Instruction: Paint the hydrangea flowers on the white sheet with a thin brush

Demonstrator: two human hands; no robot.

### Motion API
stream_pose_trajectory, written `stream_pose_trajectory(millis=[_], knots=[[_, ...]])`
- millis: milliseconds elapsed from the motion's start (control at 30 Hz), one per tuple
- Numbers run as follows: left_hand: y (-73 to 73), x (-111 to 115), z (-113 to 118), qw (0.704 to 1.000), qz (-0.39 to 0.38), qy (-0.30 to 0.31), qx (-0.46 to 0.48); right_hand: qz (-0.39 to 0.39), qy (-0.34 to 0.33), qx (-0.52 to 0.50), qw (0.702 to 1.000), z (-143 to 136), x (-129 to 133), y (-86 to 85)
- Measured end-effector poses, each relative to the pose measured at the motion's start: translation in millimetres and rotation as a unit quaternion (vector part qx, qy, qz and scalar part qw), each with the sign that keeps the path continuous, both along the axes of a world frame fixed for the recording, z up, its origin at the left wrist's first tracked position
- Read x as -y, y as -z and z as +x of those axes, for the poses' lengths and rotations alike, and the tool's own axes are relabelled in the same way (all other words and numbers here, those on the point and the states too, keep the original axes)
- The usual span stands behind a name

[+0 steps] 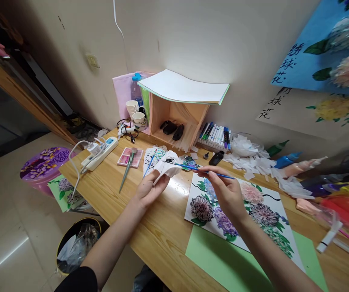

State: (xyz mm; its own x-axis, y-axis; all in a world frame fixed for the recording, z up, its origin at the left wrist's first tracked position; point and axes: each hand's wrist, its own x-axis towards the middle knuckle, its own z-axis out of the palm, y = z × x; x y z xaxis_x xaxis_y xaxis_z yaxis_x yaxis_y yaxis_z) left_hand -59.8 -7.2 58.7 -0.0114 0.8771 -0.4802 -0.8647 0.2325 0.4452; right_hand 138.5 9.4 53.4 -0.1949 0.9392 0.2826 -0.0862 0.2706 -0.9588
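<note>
My left hand point(152, 187) is closed on a crumpled white tissue point(165, 169), held above the wooden table. Between the fingers of my right hand point(224, 188) is a slim blue paintbrush point(215, 174), its tip pointing left and meeting the tissue, where a dark smear shows. Below my right forearm lies a white sheet with painted flowers point(203, 207) in pink, purple, black and green. Behind the tissue rest a paint-spotted paper point(159, 155) with another blue brush and a small flower-like painted piece point(190, 161). A small black bottle point(216, 158) stands beyond my right hand.
A pink-lined box point(178, 111) under white paper stands against the wall, beside a row of markers point(213, 136). At left are a power strip point(101, 154) and grey scissors point(127, 172). Paint bottles point(302, 166) and white scraps point(247, 152) crowd the right. A bin point(61, 259) sits below.
</note>
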Motion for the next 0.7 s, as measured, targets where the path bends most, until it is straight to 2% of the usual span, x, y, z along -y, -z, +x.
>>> stream_pose_trajectory(millis=[133, 300, 500, 700], knots=[[1.1, 4, 6, 0.999, 0.039, 0.008, 0.005, 0.032, 0.04, 0.019, 0.998, -5, 8, 2.2], [6.7, 2, 12, 0.991, 0.116, 0.01, -0.073, 0.065, 0.064, 0.05, 0.995, -13, 22, 5.2], [6.8, -5, 12, 0.974, 0.163, -0.042, -0.151, 0.078, 0.058, 0.027, 0.995, -22, 31, 12.1], [-0.1, -13, -5, 0.965, 0.158, -0.126, -0.167, 0.04, 0.085, -0.024, 0.995, -16, 35, 14.1]])
